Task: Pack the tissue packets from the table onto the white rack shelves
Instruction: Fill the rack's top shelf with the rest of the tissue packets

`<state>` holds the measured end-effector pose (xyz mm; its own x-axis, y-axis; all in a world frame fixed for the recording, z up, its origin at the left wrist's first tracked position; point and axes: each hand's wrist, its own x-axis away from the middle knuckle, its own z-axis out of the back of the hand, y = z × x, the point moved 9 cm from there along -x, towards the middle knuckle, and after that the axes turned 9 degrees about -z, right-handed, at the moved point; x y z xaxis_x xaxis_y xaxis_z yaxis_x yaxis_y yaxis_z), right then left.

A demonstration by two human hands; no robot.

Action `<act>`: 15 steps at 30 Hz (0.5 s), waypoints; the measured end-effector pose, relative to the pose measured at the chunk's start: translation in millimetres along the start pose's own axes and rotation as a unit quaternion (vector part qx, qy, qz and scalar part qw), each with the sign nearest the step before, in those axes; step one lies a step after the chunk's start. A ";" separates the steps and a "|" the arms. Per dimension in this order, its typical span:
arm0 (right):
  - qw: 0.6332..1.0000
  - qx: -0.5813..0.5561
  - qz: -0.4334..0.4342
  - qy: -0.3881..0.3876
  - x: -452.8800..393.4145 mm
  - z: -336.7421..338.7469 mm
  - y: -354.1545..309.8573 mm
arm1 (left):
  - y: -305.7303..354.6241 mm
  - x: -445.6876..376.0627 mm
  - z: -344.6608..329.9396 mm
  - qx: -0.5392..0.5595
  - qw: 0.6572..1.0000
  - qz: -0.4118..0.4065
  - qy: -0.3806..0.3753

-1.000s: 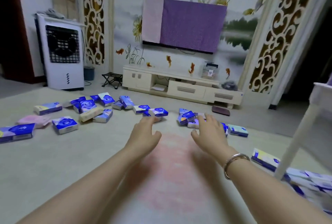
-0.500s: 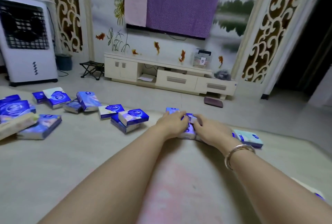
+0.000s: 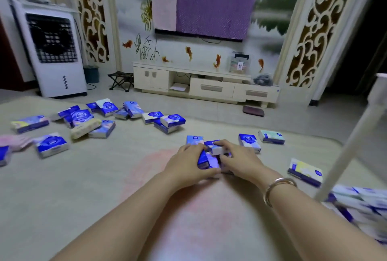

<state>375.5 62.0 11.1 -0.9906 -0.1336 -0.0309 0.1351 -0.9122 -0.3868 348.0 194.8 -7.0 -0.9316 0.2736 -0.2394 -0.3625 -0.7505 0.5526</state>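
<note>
Between my two hands sits a small bunch of blue and white tissue packets (image 3: 211, 155) on the beige carpet. My left hand (image 3: 188, 164) grips the bunch from the left, and my right hand (image 3: 238, 159) grips it from the right with fingers curled over the top packet. Several more tissue packets (image 3: 100, 121) lie scattered across the carpet to the left. Single packets lie to the right (image 3: 249, 141) and nearer the rack (image 3: 304, 171). A white rack leg (image 3: 347, 149) slants up at the right, with blurred packets stacked on its low shelf (image 3: 360, 202).
A low white TV cabinet (image 3: 205, 85) runs along the far wall under a covered screen. A white air cooler (image 3: 50, 49) stands at the back left, with a small folding stool (image 3: 121, 80) beside it. A dark mat (image 3: 253, 111) lies on the floor by the cabinet.
My hands reached forward, closed on the bunch of packets and have drawn it a little toward me. The view has swung back toward the rack on the right.
</note>
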 end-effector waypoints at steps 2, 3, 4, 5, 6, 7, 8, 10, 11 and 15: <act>1.000 -0.011 0.016 -0.002 30.0 1.1 -5.9 | 9.9 30.2 2.0 -0.015 1.000 -0.003 -0.004; 1.000 -0.008 0.026 0.001 43.9 1.6 -9.3 | 17.2 45.1 4.1 -0.029 1.000 -0.008 -0.008; 0.999 -0.005 0.036 0.002 56.5 1.2 -12.1 | 23.9 59.1 5.3 -0.047 0.999 -0.010 -0.015; 0.999 0.001 0.043 0.003 68.4 0.9 -14.8 | 29.3 71.6 6.0 -0.063 0.998 -0.009 -0.022; 0.999 0.007 0.051 0.007 79.7 1.7 -17.1 | 35.4 83.4 7.5 -0.076 0.997 -0.008 -0.023; 0.998 0.010 0.060 0.014 90.1 3.9 -19.6 | 38.9 93.6 8.4 -0.081 0.996 0.000 -0.021; 0.997 0.010 0.067 0.022 99.8 6.3 -21.3 | 41.2 102.8 8.7 -0.080 0.997 0.006 -0.012; 0.997 -0.003 0.073 0.032 119.7 14.4 -23.9 | 46.1 119.3 9.0 -0.053 0.998 0.015 0.010; 0.996 -0.018 0.076 0.038 128.2 19.5 -25.2 | 47.9 126.3 9.3 -0.029 0.999 0.022 0.021; 0.986 -0.130 0.086 0.062 156.3 52.6 -33.9 | 59.6 142.0 28.9 0.148 0.980 0.103 0.086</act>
<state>217.3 51.7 67.9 -0.9507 -0.2147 -0.2240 0.3075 -0.7479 -0.5882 193.2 206.3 14.9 -0.9764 0.0097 -0.2158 -0.1835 -0.5647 0.8047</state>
